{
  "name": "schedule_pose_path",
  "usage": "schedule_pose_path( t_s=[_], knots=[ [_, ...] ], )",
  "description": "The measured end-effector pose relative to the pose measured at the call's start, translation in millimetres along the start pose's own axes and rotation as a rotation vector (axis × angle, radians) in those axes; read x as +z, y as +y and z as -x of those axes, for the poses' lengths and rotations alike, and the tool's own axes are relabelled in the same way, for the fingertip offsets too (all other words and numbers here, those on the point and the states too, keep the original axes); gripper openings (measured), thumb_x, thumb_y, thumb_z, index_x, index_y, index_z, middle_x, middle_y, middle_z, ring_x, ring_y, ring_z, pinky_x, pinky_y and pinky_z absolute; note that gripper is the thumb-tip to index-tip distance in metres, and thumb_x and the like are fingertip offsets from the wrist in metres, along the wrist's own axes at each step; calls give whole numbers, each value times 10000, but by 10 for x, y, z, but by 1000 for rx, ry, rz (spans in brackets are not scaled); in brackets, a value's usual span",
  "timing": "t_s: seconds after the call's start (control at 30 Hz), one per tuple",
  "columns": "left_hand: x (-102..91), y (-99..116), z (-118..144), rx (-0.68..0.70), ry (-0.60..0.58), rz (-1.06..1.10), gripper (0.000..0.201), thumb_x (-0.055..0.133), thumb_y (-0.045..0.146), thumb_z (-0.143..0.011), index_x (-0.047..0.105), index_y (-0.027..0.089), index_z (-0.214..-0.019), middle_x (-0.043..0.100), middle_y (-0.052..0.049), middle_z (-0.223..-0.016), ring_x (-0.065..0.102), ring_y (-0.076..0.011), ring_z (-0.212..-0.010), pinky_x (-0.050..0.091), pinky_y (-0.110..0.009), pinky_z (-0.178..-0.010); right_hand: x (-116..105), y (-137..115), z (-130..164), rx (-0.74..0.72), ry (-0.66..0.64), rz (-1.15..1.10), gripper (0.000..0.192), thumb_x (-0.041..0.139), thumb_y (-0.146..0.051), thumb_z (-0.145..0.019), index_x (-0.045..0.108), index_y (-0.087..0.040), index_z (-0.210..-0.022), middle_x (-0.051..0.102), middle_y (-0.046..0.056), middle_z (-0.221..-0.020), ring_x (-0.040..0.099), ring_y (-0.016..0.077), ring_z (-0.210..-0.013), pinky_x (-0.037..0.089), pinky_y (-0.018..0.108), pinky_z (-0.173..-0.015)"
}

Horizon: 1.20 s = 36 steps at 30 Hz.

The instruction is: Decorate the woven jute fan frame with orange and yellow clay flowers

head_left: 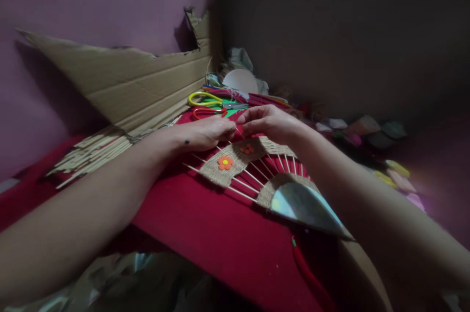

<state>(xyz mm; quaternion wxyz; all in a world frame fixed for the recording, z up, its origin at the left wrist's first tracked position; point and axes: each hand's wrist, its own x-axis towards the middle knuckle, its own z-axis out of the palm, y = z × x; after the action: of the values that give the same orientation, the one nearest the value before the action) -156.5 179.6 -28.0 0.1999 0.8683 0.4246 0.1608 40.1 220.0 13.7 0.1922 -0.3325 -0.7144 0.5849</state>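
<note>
From the head camera, a fan-shaped craft piece made of thin wooden sticks and brown woven twine (pixel 249 167) lies on a red cloth tabletop (pixel 205 224). It has a shiny silver centre near the person. Two small flowers sit on its twine band: an orange foam flower with a yellow middle (pixel 225 162) and a smaller orange flower (pixel 247 148).

The left hand (pixel 205 133) and the right hand (pixel 270 123) meet at the far edge of the fan. The fingers of both hands are pinched together there, tip to tip, on something too small to make out.

Just behind the fan lie yellow-handled scissors (pixel 207 100) and red-handled scissors (pixel 209 112). To the left of the fan, a big torn piece of brown cardboard (pixel 125 82) leans on a purple wall (pixel 73 3). A bundle of pale sticks (pixel 91 153) lies under it.
</note>
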Motion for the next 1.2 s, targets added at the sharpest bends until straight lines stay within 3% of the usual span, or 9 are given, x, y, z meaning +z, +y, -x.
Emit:
schedule_pose_path(
  t_s=[0.2,0.37,0.43,0.53,0.6,0.83,1.07,1.2],
  knots=[
    [-147,159,64,-110,44,166,80,549,143,-734,589,170,-799,572,-3,-777,493,-121,-683,354,-231,-601,18,1,-130,50,-48,-221,184,644,-49,-643,629,-149,-796,635,-7,-652,588,106,-592,494,265,-626],
    [-277,109,91,-476,268,865,74,620,175,-750,590,149,-813,587,-11,-713,561,-121,-616,439,-253,-581,16,-120,-99,11,-5,-256,158,638,-38,-652,624,-140,-772,597,-24,-592,563,97,-540,496,267,-586],
    [-270,28,85,-557,230,1053,135,588,251,-802,609,120,-775,630,-67,-711,607,-160,-631,480,-303,-597,12,-153,-77,-6,12,-267,150,641,-39,-654,627,-136,-768,590,-28,-581,555,95,-529,496,273,-576],
    [-188,-64,63,-529,-8,1285,280,584,346,-819,660,81,-765,682,-148,-730,645,-217,-676,507,-354,-636,10,-168,-52,-25,40,-284,145,656,-45,-645,635,-129,-762,590,-29,-585,543,84,-524,492,264,-572],
    [-114,-80,49,-483,-100,1419,304,600,375,-807,678,82,-785,700,-160,-753,657,-231,-699,509,-360,-657,12,-165,-39,-43,50,-303,145,663,-53,-639,637,-126,-761,593,-29,-590,542,82,-524,493,266,-581],
    [23,52,50,-360,-142,1639,193,619,267,-773,685,87,-799,707,-108,-712,670,-210,-728,505,-357,-762,48,-146,1,-128,62,-342,155,657,-69,-646,619,-123,-787,593,-27,-574,566,96,-517,503,281,-603],
    [19,57,56,-248,-234,1486,65,620,74,-711,682,64,-694,701,-115,-692,653,-163,-631,510,-289,-652,21,-176,94,-130,126,-306,140,676,-84,-640,620,-121,-763,612,-22,-612,599,93,-557,505,264,-641],
    [8,56,47,-259,-219,1550,108,616,88,-722,702,41,-768,702,-124,-695,653,-156,-638,510,-258,-623,-32,-249,326,-155,195,-110,81,679,-122,-676,659,-137,-753,633,-5,-634,588,92,-570,483,262,-645]
  ],
)
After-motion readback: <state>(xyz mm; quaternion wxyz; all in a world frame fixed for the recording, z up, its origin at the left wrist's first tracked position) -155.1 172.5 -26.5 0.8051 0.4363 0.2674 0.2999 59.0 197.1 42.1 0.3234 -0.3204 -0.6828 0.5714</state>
